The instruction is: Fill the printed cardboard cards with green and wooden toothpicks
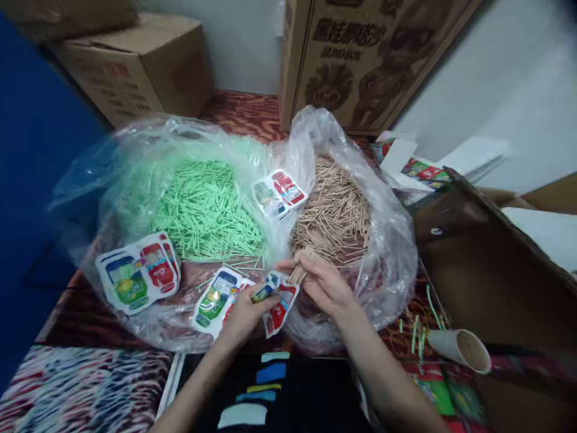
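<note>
My left hand (243,314) is closed on a small printed pouch (280,308) with pictures of drink cans, its top edge turned toward the right. My right hand (328,287) pinches a small bundle of thin brown sticks (303,264). The bundle's lower end meets the pouch's upper edge; whether it is inside I cannot tell. Beyond my hands, a clear plastic bag holds a heap of brown sticks (331,204). To its left lies a heap of light green sticks (210,207). Below my left hand is another can-printed pouch (217,299), partly covered.
More printed pouches (137,273) lie at the left, and others (280,191) rest between the heaps. A paper cup (460,350) lies tipped at the right beside loose green sticks and rubber bands. Cardboard boxes (139,66) stand behind; an open carton (487,270) is at the right.
</note>
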Demonstrator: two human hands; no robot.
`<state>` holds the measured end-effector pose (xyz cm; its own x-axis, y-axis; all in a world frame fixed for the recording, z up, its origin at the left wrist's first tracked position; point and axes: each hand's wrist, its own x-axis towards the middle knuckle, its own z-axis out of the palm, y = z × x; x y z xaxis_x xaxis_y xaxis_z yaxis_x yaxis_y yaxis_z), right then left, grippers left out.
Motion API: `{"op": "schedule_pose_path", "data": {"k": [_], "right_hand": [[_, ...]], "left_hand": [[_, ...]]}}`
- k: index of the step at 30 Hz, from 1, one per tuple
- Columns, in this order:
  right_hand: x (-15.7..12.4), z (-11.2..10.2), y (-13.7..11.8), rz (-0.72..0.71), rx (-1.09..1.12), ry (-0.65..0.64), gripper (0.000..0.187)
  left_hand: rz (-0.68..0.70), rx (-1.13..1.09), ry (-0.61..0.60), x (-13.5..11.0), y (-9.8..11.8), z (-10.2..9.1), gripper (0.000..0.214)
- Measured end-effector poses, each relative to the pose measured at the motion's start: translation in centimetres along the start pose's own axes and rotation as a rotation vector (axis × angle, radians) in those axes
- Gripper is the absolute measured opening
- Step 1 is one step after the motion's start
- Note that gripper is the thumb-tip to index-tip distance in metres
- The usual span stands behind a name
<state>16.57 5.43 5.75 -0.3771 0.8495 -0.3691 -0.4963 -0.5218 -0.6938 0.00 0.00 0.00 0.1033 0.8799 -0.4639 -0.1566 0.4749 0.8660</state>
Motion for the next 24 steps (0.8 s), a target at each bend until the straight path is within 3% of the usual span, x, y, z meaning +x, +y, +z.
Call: {"op": "schedule_pose_path", "data": {"k": [4,8,12,17,19,21,24], "right_hand": [[-0.3,0.5,0.0,-0.014,-0.067,0.028,0.018],[-1.4,1.3,-0.3,-0.087,-0.333,-0.024,0.020],[-2.7,1.6,-0.2,-0.227,-0.559,-0.026,0.036],[-3.8,1.8,0.8,-0.412,-0.902,-0.015,0.026],[-3.7,1.3,0.9,-0.426,-0.894,-0.012,0.024],[-3.2,-0.2,0.8,-0.428,-0.860,0.085,0.023],[-1.5,-4.0,0.2,-0.515,-1.048,0.435,0.016]], "left_hand": [[0.016,-0.013,-0.022,-0.1,0.3,0.0,0.022],[0.060,-0.013,0.019,-0.2,0.3,0.1,0.023],[0.126,0.023,0.078,-0.4,0.6,0.0,0.022],[0.174,0.084,0.106,-0.7,1.4,-0.3,0.021],[0.185,0.091,0.125,-0.8,1.5,-0.7,0.022],[0.196,0.070,0.136,-0.9,1.3,-1.1,0.023],[0.199,0.016,0.142,-0.8,1.0,-1.5,0.023]]}}
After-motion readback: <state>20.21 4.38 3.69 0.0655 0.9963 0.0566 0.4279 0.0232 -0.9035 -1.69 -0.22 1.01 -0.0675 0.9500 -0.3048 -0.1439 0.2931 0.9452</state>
